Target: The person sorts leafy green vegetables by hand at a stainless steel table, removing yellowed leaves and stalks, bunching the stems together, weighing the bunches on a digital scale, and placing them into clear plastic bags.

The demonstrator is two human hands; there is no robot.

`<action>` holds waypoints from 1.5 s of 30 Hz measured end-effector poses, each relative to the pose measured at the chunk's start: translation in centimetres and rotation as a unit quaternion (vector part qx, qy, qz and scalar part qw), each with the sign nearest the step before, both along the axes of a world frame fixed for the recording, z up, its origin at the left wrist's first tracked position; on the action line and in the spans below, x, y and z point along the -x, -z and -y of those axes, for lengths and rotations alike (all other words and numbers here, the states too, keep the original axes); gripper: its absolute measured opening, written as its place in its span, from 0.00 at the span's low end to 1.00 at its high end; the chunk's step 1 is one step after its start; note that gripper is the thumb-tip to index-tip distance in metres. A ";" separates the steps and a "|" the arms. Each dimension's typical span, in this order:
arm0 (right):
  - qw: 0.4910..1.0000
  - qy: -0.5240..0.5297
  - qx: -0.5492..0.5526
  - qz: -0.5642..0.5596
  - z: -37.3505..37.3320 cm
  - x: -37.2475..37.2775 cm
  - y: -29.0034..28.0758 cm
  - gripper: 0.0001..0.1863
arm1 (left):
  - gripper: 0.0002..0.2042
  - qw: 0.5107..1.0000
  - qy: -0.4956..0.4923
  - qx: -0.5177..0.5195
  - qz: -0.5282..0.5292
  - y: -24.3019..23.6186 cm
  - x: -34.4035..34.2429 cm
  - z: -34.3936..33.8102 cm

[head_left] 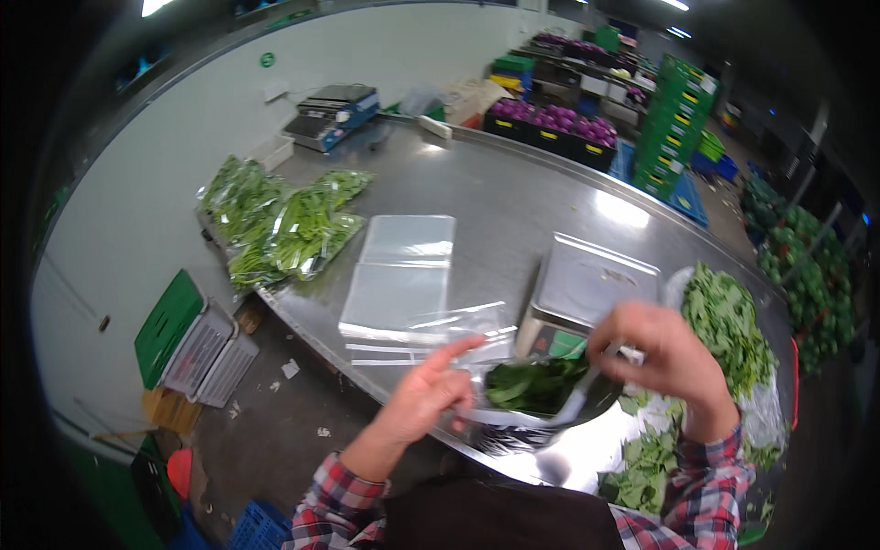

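An open clear plastic bag (532,390) holding dark leafy greens sits at the table's near edge, below me. My left hand (438,387) is at its left rim, index finger stretched out and the other fingers curled on the plastic. My right hand (646,353), slightly blurred, grips the bag's right rim with bent fingers. Just beyond it stands a steel weighing scale (591,280). Left of the scale lies a stack of flat clear bags (396,270). Loose greens (720,330) are heaped on the right, with more beside the bag.
The steel table (495,192) carries bagged greens (266,225) at left and a device (330,119) at the back. Beyond stand crates of purple vegetables (550,128) and stacked green crates (669,133). Lidded bins (188,339) are on the left floor, netted vegetables (793,266) at far right.
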State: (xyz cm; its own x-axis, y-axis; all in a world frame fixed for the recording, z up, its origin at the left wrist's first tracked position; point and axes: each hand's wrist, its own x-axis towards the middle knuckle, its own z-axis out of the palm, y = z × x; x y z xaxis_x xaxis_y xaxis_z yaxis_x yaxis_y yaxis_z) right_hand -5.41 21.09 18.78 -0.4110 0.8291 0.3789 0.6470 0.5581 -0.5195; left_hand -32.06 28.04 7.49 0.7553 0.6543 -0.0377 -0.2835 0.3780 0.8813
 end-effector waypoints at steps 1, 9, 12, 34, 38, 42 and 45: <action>0.994 -0.042 0.088 0.048 -0.1 0.4 -0.1 0.08 | 0.31 0.999 0.003 -0.040 0.035 1.8 0.3 -0.6; 0.911 -0.098 0.392 0.085 -1.6 -0.2 0.1 0.12 | 0.49 0.918 0.003 -0.383 -0.101 8.6 -6.3 1.4; 0.926 -0.163 0.322 0.109 -2.0 0.4 -0.5 0.12 | 0.50 0.902 -0.004 -0.410 -0.132 9.4 -6.2 0.8; 0.904 0.313 0.289 -0.018 -0.3 -13.3 11.5 0.37 | 0.21 0.993 -0.055 0.101 -0.022 13.5 -9.4 -7.2; 0.837 0.230 0.238 -0.436 -2.9 -8.5 15.4 0.16 | 0.19 0.995 -0.059 0.076 -0.039 12.6 -9.5 -6.3; 0.808 0.180 0.197 -0.525 -3.5 -5.1 14.1 0.09 | 0.15 0.995 -0.086 0.049 -0.024 11.6 -5.9 -7.8; 0.885 0.097 0.228 -0.394 -1.7 -3.5 13.6 0.12 | 0.10 0.989 -0.131 -0.070 0.022 7.8 -4.3 -7.1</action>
